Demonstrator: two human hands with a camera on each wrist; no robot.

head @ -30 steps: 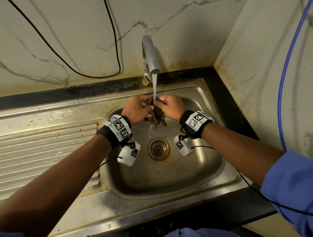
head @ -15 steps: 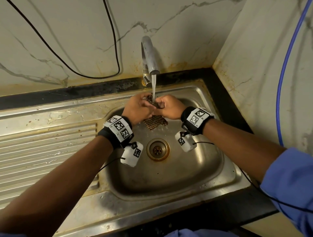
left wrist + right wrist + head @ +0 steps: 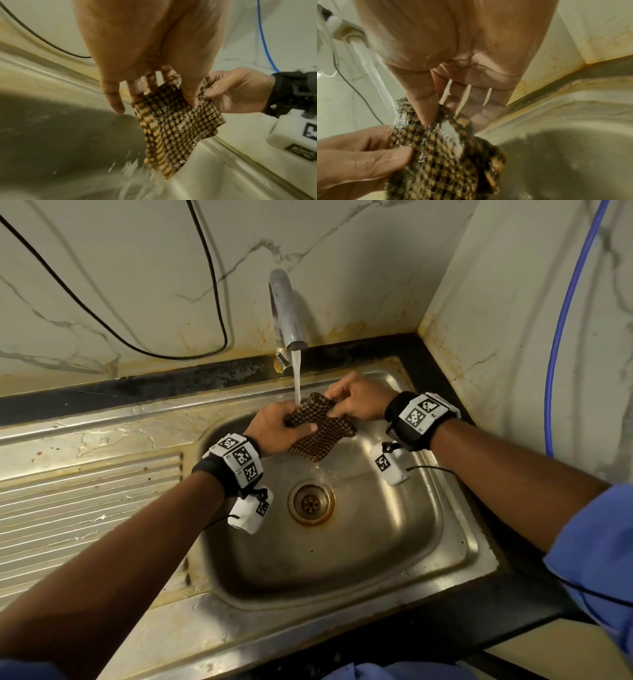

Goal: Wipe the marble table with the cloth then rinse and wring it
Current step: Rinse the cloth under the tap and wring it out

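Observation:
A brown and black checked cloth [image 3: 318, 428] hangs wet over the steel sink [image 3: 452, 542], under the running tap [image 3: 286, 313]. My left hand [image 3: 277, 424] pinches its left upper edge, thumb on the front. My right hand [image 3: 356, 402] pinches the right upper edge. The water stream [image 3: 297, 378] lands on the cloth's top between the hands. In the left wrist view the cloth [image 3: 173, 124] is spread flat and dripping, held by my left hand [image 3: 171, 92]. In the right wrist view my right hand [image 3: 440, 112] pinches the soaked cloth [image 3: 440, 155].
The drain [image 3: 311, 502] lies below the cloth in the basin. A ribbed draining board [image 3: 85, 508] stretches to the left. A black cable [image 3: 212, 285] hangs on the marble wall behind, and a blue cable [image 3: 561, 330] runs down the right wall.
The hands have moved apart and the bunched cloth is now spread out wider between them. My right hand shifted right and back; the stream now hits the cloth near the left hand.

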